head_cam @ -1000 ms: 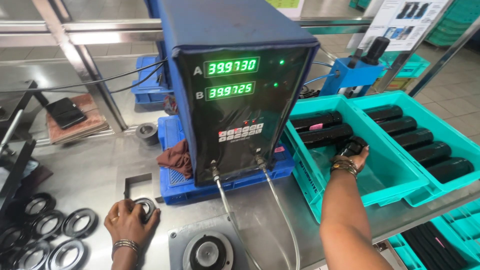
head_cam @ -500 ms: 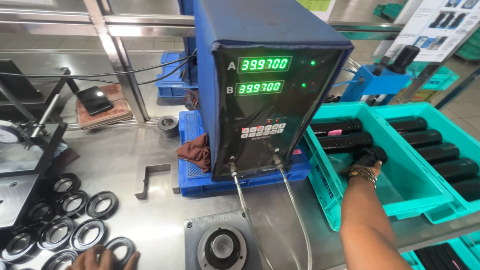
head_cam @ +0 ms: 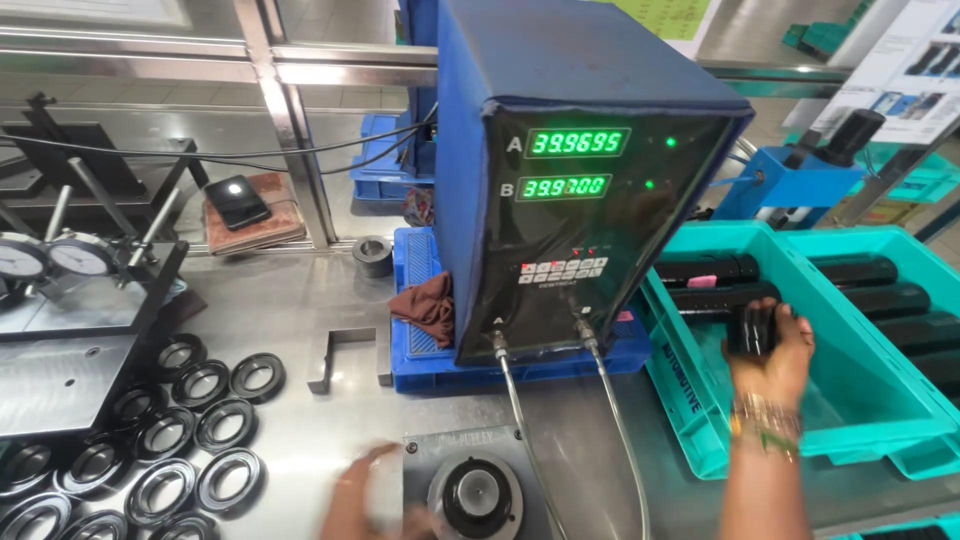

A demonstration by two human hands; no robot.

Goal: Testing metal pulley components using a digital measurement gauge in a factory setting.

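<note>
Rings (head_cam: 165,430) first, far left: black, flat, laid in loose rows on the steel worktop (head_cam: 300,300), near edge, within easy reach of the left hand. Above them two dial gauges (head_cam: 45,258) sit on a dark stand. A phone (head_cam: 236,201) rests on a brown pad by the upright post, well back.

Left hand (head_cam: 365,495), near edge, blurred by motion: fingers spread and low against the grey fixture plate (head_cam: 430,450); whether it grips anything, I cannot tell. The plate carries a round black seat (head_cam: 472,497), just right of that hand, probably there to take one part at a time.

Centre: tall blue gauge box (head_cam: 580,170) with two green readouts, standing on a blue crate (head_cam: 420,355); a brown rag (head_cam: 428,305) is draped on the crate's left end. Two cables (head_cam: 560,420) run from the box front toward the near edge.

Right: teal tray (head_cam: 690,400) holding black cylinders (head_cam: 720,270) lying side by side along its far end. Right hand (head_cam: 770,355) is over the tray, fingers wrapped around a short black cylinder (head_cam: 752,328), held just near the stacked ones. A second teal tray (head_cam: 930,260) of the same parts lies further right.
</note>
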